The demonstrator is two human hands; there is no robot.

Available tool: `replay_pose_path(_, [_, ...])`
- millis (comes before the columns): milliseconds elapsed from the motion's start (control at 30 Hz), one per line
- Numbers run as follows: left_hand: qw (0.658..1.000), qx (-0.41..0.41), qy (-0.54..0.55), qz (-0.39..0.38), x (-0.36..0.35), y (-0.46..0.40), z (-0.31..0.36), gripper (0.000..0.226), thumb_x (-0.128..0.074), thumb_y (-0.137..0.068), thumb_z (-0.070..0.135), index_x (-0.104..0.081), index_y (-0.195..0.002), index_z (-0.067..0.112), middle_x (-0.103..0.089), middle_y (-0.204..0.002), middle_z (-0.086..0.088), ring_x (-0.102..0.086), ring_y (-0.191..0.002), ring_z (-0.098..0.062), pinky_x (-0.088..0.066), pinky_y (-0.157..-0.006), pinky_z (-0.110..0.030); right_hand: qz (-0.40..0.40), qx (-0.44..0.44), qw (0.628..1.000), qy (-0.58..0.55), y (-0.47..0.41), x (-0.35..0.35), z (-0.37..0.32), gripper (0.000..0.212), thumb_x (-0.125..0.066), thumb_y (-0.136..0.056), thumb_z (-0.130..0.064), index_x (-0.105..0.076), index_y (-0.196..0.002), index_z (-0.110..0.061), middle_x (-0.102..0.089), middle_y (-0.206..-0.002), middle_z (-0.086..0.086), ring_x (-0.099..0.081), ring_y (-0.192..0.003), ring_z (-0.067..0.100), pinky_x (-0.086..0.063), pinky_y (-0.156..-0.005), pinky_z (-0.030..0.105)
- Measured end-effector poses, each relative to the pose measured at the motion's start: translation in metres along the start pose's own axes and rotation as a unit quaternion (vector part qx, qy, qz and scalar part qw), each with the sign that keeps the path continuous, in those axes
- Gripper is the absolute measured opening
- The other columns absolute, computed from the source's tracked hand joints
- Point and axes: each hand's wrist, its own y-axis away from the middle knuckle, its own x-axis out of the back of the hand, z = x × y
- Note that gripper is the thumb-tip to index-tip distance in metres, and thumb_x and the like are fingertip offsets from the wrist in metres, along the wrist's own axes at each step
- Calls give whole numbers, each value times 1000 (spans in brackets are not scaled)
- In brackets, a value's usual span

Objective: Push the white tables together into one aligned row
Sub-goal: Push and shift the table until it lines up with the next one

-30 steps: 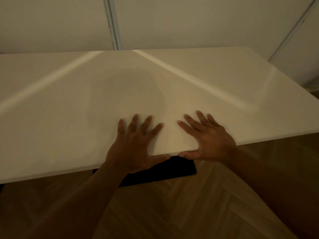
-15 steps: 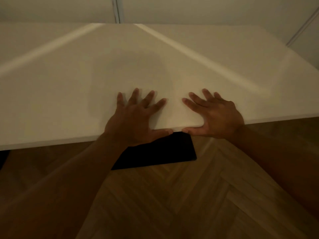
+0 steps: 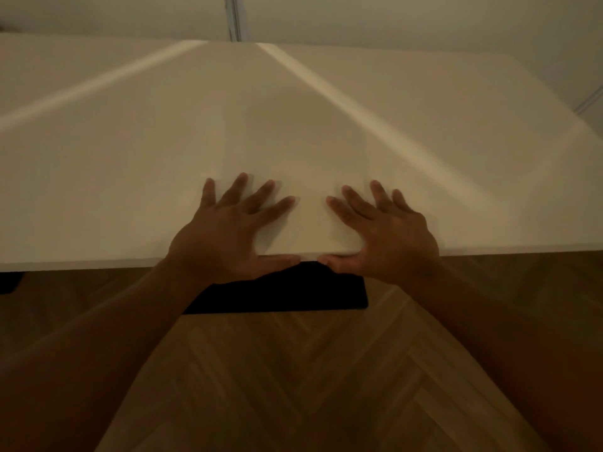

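A wide white table top (image 3: 293, 119) fills the upper half of the view, its near edge running across the middle. My left hand (image 3: 225, 236) lies flat on the top near that edge, fingers spread, with the thumb along the edge. My right hand (image 3: 388, 233) lies flat beside it in the same way, a small gap between the two thumbs. Neither hand holds anything. No seam to another table is visible in this dim light.
A black base plate (image 3: 293, 295) of the table lies on the herringbone wood floor (image 3: 310, 380) below my hands. A pale wall (image 3: 391, 17) with a vertical strip (image 3: 233, 17) stands just behind the table's far edge. A dark object (image 3: 9, 282) shows under the table at left.
The table's far edge has drawn close to the wall while my hands stay flat at the near edge. The view has shifted, and more floor shows below.
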Motion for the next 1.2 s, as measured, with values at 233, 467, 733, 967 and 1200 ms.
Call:
replay_pose_path(233, [1000, 10, -14, 21, -2, 3, 2, 92, -19, -77, 98, 3, -156, 54, -5, -169, 11, 2, -156, -25, 0, -123, -60, 21, 11, 1000, 0, 1, 0, -1, 103, -19, -71, -98, -12, -157, -40, -18, -165, -5, -14, -151, 39, -18, -120, 59])
replay_pose_path(467, [1000, 11, -10, 19, 0, 4, 4, 92, -16, -76, 98, -3, -156, 54, -6, -168, 11, 2, -156, -25, -1, -123, -61, 63, 29, 998, 13, 0, -8, 0, 102, -30, -74, -95, -31, -154, -32, -37, -159, 2, -30, -144, 46, -30, -113, 63])
replay_pose_path(733, [999, -1, -15, 45, -2, 6, 3, 91, -24, -80, 95, -14, -157, 49, -16, -166, 7, -8, -155, -28, -8, -122, -64, 90, 34, 995, 9, 0, -10, -2, 101, -34, -74, -93, -37, -152, -29, -41, -156, 4, -34, -142, 47, -33, -111, 65])
replay_pose_path(967, [999, 5, -19, 29, -2, 5, 2, 93, -20, -78, 97, -10, -157, 50, -11, -167, 8, -3, -156, -27, -5, -123, -62, 98, 38, 994, -7, 2, -12, -2, 103, -38, -72, -93, -42, -150, -26, -44, -155, 5, -36, -140, 47, -35, -109, 64])
replay_pose_path(1200, [999, 6, -36, 29, 7, 6, 8, 91, -30, -80, 94, -18, -158, 47, -26, -166, 3, -18, -154, -29, -15, -121, -63, 79, 60, 995, -22, 16, -4, 20, 90, -33, -85, -85, -41, -151, -24, -39, -158, 4, -31, -146, 36, -26, -116, 58])
